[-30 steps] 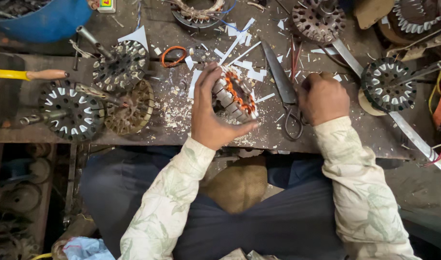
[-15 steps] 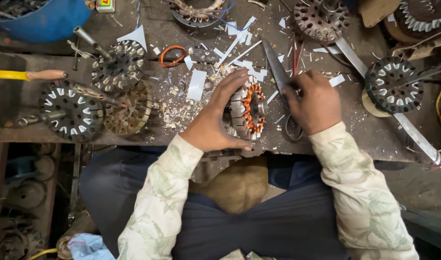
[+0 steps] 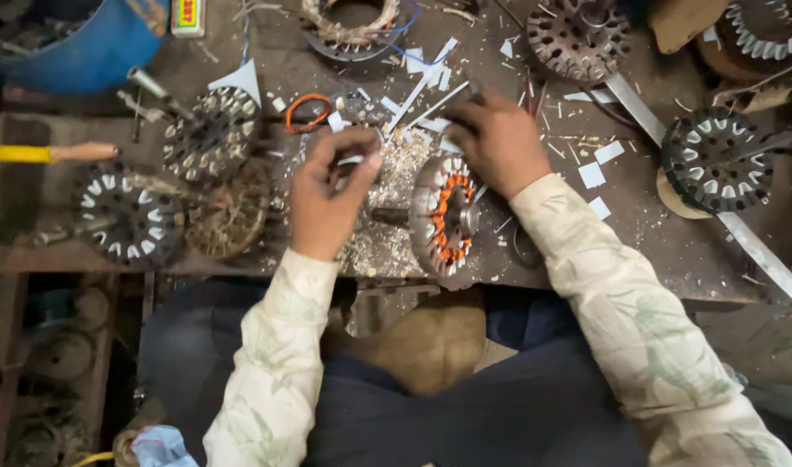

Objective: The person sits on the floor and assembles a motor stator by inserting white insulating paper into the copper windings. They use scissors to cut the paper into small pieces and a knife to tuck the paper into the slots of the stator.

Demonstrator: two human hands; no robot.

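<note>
Left hand (image 3: 327,195) raised just above the bench, thumb and forefinger pinched narrow on a small white paper slip (image 3: 351,161). Right hand (image 3: 498,143) lies knuckles-up on the bench just beyond the stator, fingers curled over the paper litter; what it holds, if anything, cannot be told.

Stator (image 3: 442,214): a round slotted steel core standing on edge between the two hands, near the front edge of the bench, with orange insulation and pale paper liners in its slots and a short shaft stub pointing toward the left hand.

Containers: a blue tub (image 3: 84,43) at the far left corner, its contents dark and indistinct.

Materials: other stators (image 3: 207,134) of dark, toothed metal lie to the left, some with white liners; one (image 3: 714,158) sits at the right. A coil of copper wire (image 3: 351,22) lies at the far edge, an orange ring (image 3: 307,112) beside the left hand. White paper strips (image 3: 426,82) and pale shavings are scattered across the middle. A yellow-handled tool (image 3: 45,153) lies at the left, a flat metal strip (image 3: 716,212) at the right.

Surface: a worn, dark, grimy bench (image 3: 638,251). The person sits at it in pale patterned sleeves; beneath, dim shelves hold more round parts.
</note>
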